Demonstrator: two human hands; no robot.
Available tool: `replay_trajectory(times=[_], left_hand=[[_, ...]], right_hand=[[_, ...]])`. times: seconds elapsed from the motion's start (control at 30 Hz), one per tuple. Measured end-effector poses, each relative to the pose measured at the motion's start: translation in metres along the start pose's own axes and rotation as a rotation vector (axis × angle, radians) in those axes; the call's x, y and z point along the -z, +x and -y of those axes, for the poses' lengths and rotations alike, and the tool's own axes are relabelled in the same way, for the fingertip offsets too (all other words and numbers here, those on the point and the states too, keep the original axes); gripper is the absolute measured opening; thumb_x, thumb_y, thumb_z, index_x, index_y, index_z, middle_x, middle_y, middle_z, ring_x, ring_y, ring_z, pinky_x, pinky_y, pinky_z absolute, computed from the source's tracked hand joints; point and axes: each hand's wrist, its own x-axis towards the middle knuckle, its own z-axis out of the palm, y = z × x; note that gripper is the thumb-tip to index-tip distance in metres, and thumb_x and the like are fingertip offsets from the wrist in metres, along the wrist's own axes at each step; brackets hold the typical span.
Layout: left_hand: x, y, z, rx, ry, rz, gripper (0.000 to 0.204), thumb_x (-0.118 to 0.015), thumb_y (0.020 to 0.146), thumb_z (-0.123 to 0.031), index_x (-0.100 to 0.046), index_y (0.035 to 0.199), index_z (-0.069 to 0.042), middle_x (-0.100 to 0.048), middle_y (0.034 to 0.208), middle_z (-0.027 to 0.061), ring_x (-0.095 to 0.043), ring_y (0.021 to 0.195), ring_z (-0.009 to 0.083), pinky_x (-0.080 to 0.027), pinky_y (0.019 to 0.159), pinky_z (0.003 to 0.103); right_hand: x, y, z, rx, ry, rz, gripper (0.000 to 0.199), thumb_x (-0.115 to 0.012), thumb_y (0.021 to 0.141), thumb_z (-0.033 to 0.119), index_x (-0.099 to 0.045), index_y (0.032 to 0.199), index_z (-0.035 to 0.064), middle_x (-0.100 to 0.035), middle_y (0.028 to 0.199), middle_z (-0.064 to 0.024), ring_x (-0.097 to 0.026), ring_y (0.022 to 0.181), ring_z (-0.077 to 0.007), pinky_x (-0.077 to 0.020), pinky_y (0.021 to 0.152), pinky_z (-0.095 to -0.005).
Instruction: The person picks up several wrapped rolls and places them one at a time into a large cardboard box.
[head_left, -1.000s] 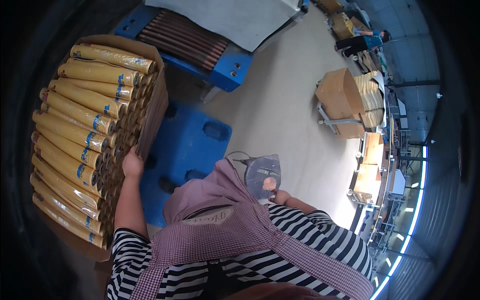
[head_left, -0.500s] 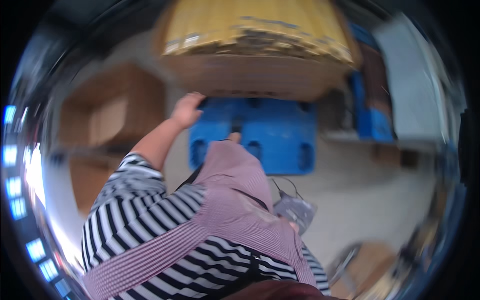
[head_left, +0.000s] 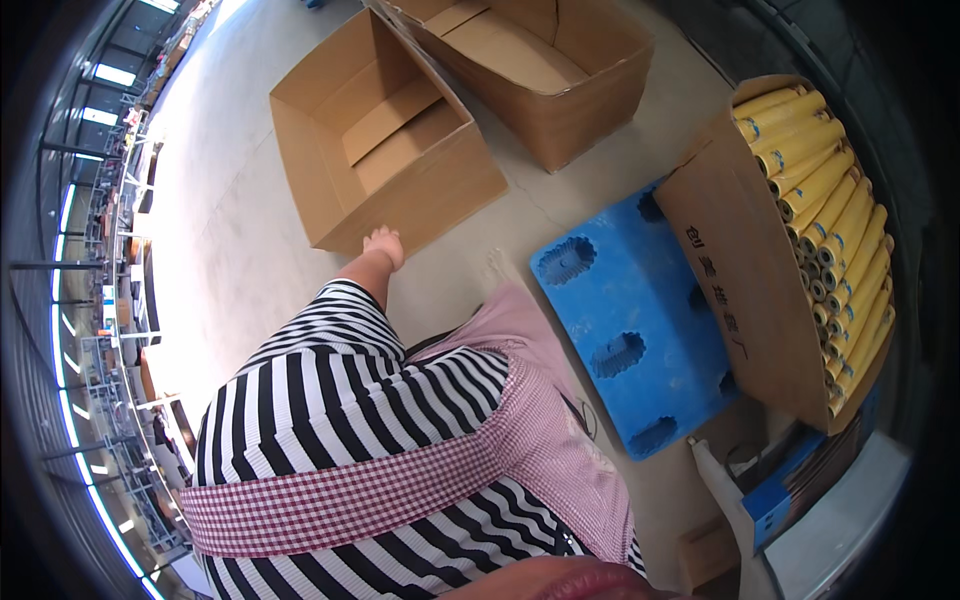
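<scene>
My left hand (head_left: 384,246) is stretched out with its fingers apart and nothing in it. It overlaps the near side of an open-topped cardboard box (head_left: 440,215) with loose flaps inside; whether it touches the box I cannot tell. My right hand is out of sight. To the right, a blue plastic pallet (head_left: 660,300) with dark recesses lies on the floor. On its far side stands a large cardboard carton (head_left: 715,270) packed with several long yellow-wrapped rolls (head_left: 850,230), their ends facing sideways.
A second open cardboard box (head_left: 590,110) stands behind the first. At lower right are a light-coloured panel (head_left: 840,530), a blue box end (head_left: 765,515) and a small brown box (head_left: 705,555). Shelving or racks line the far left.
My view has turned left, so the carton and pallet now appear at the right. My left hand has gone from beside the pallet to the open box. The right hand and grey bag have left view.
</scene>
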Motion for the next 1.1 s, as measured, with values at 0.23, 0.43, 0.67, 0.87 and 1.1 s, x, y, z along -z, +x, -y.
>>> replay_trajectory(times=[0.23, 0.43, 0.67, 0.87, 1.1], left_hand=[[-0.002, 0.168, 0.06, 0.178, -0.067, -0.218, 0.055, -0.038, 0.1, -0.013, -0.035, 0.155, -0.009, -0.033, 0.161, 0.015, -0.036, 0.148, 0.0299, -0.038, 0.118, 0.043], [-0.049, 0.246, 0.099, -0.003, -0.268, -0.169, 0.036, -0.044, 0.103, -0.022, -0.065, 0.127, -0.005, -0.068, 0.125, 0.0201, -0.063, 0.12, 0.0373, -0.051, 0.102, 0.047], [0.052, 0.216, 0.091, -0.371, -0.022, -0.129, 0.035, -0.07, 0.09, -0.027, -0.067, 0.118, -0.005, -0.07, 0.114, 0.0222, -0.066, 0.107, 0.0382, -0.053, 0.094, 0.045], [0.174, 0.115, 0.12, -0.729, -0.549, -0.067, 0.027, -0.066, 0.092, -0.017, -0.066, 0.112, 0.001, -0.074, 0.092, 0.0117, -0.069, 0.078, 0.0223, -0.054, 0.076, 0.035], [0.178, -0.029, 0.027, -0.937, -0.962, 0.124, 0.024, -0.062, 0.094, -0.009, -0.066, 0.114, 0.003, -0.074, 0.099, 0.0066, -0.066, 0.087, 0.0094, -0.054, 0.077, 0.028]], right_hand=[[-0.071, -0.07, 0.014, 0.041, -0.15, -0.025, 0.053, -0.076, 0.089, 0.024, -0.059, 0.135, 0.0018, -0.069, 0.118, -0.0054, -0.064, 0.102, -0.0193, -0.0514, 0.084, -0.032], [-0.068, -0.123, -0.087, 0.083, -0.717, 0.124, 0.032, -0.064, 0.088, 0.019, -0.072, 0.119, 0.0109, -0.072, 0.11, -0.0134, -0.067, 0.101, -0.0331, -0.0532, 0.09, -0.0379], [-0.235, -0.166, -0.044, 0.151, -0.316, 0.117, 0.053, -0.07, 0.094, 0.031, -0.057, 0.136, 0.0015, -0.068, 0.126, -0.0171, -0.065, 0.116, -0.0309, -0.0516, 0.099, -0.0368], [-0.29, -0.218, 0.03, 0.152, -0.194, 0.056, 0.059, -0.071, 0.093, 0.029, -0.052, 0.141, 0.0004, -0.066, 0.128, -0.021, -0.065, 0.116, -0.0286, -0.053, 0.097, -0.0366], [-0.341, -0.185, 0.041, 0.26, -0.116, 0.283, 0.064, -0.072, 0.092, 0.032, -0.051, 0.141, -0.002, -0.069, 0.122, -0.016, -0.067, 0.108, -0.0241, -0.0536, 0.093, -0.0342]])
